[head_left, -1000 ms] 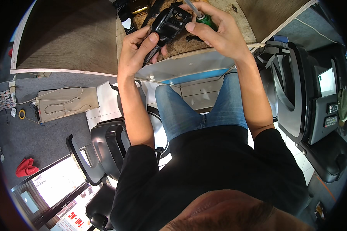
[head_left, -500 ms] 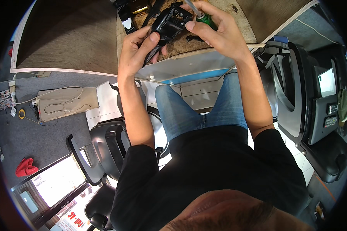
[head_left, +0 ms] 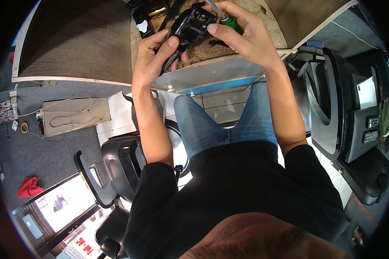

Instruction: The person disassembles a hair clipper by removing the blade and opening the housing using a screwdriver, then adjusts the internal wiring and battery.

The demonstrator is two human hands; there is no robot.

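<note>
My left hand (head_left: 154,55) is closed around a black plastic device housing (head_left: 190,26), with the thumb pressed along its near side. The housing is glossy and tilted, and its far right end shows an open face with small round posts and recesses. In my right hand (head_left: 251,39) is a screwdriver with a green handle (head_left: 231,22). Its pale shaft slants up and left out of the top of the picture, so the tip is not seen. My right thumb rests at the right edge of the housing.
Beneath my hands is a worn brown worktop (head_left: 220,54) between wooden side panels (head_left: 78,41), with small black parts (head_left: 142,26) at the far left. Black padded chairs (head_left: 123,159) stand on both sides. A red cloth (head_left: 29,187) lies on the grey floor at left.
Both hands and the device housing stay almost in place, with only a slight shift of the right thumb. A dark shape now shows in the bright glass at lower left.
</note>
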